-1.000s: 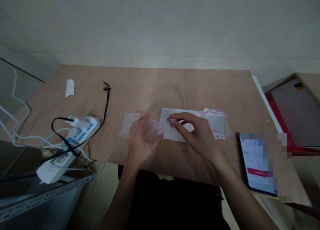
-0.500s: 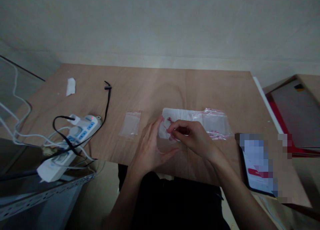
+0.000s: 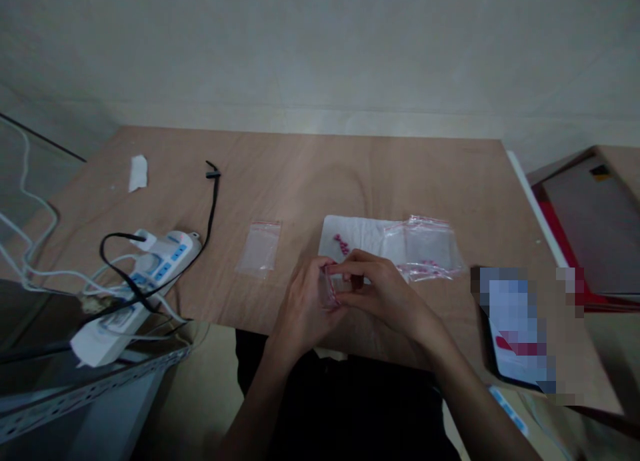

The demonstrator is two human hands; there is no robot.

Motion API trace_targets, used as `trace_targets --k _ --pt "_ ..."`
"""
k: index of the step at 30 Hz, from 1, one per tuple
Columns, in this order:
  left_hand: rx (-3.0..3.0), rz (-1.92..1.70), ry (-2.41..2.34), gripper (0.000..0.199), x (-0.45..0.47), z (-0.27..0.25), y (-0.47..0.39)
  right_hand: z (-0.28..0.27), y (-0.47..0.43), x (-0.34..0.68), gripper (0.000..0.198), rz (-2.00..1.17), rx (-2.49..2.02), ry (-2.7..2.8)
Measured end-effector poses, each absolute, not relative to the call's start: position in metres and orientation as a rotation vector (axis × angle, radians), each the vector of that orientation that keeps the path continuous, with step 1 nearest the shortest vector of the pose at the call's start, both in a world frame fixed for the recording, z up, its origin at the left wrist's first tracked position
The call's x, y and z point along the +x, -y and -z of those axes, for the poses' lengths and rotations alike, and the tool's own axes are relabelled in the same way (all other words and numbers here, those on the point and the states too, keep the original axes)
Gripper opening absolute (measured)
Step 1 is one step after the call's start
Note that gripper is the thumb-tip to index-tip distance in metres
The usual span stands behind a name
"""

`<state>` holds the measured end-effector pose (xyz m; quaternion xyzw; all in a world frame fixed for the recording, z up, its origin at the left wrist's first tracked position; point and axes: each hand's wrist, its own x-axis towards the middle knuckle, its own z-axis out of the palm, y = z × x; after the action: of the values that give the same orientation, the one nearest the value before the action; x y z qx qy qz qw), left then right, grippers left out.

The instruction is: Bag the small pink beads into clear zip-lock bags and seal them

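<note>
My left hand (image 3: 305, 301) is closed around a small transparent zip bag (image 3: 329, 291) with a red line along its mouth. From the right, my right hand (image 3: 385, 284) pinches the edge of the same bag, thumb and index finger at its opening. Just beyond the hands, a row of small dark red pieces (image 3: 341, 244) lies on a white sheet (image 3: 365, 231). Transparent zip bags (image 3: 435, 241) overlap the sheet's right end, with red bits near their lower edge. Another flat zip bag (image 3: 260, 247) rests left of my hands. What the held bag contains is hidden by my fingers.
A white power strip (image 3: 173, 254) with plugs and tangled cables occupies the table's left edge. A black cable tip (image 3: 213, 174) and a white scrap (image 3: 139, 173) lie farther back. At right are a phone-like device with a screen (image 3: 515, 314) and a box-like case (image 3: 595, 221).
Both hands have drawn slightly toward me, off the white sheet. My left fingers have closed in around the bag, and my right fingers have moved to its mouth. The red pieces are more exposed.
</note>
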<state>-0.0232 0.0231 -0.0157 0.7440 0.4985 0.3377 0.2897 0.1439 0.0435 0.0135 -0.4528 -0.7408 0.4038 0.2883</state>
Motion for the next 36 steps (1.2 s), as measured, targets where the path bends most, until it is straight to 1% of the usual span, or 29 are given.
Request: trace_targets --k 2,4,7,9,15,20,31,36 --pt "1.941 -0.920 -1.387 0.040 -0.024 0.018 -0.024 -0.008 -0.046 0.148 0.014 -1.086 -1.159 1.916" --pt "1.924 -0.948 -1.448 0.032 -0.026 0.019 -0.025 0.002 -0.052 0.155 0.010 -0.963 -1.225 1.847" --pt "1.928 -1.006 -1.501 0.029 -0.030 0.021 -0.028 0.023 -0.065 0.165 0.016 -0.664 -1.460 1.861" --pt "1.931 -1.022 -1.509 0.030 -0.033 0.022 -0.029 0.036 -0.074 0.167 0.023 -0.583 -1.528 1.929" --pt "1.925 -1.006 -1.509 0.031 -0.039 0.024 -0.029 0.052 -0.079 0.152 0.022 -0.556 -1.540 2.010" --pt "1.898 -0.993 -1.518 0.030 -0.041 0.026 -0.030 0.051 -0.075 0.144 0.014 -0.531 -1.635 2.018" --pt "1.869 -0.963 -1.523 0.028 -0.044 0.025 -0.031 0.044 -0.076 0.148 0.029 -0.461 -1.786 2.080" --pt "1.889 -0.966 -1.520 0.028 -0.043 0.024 -0.030 0.042 -0.075 0.150 0.028 -0.423 -1.809 2.092"
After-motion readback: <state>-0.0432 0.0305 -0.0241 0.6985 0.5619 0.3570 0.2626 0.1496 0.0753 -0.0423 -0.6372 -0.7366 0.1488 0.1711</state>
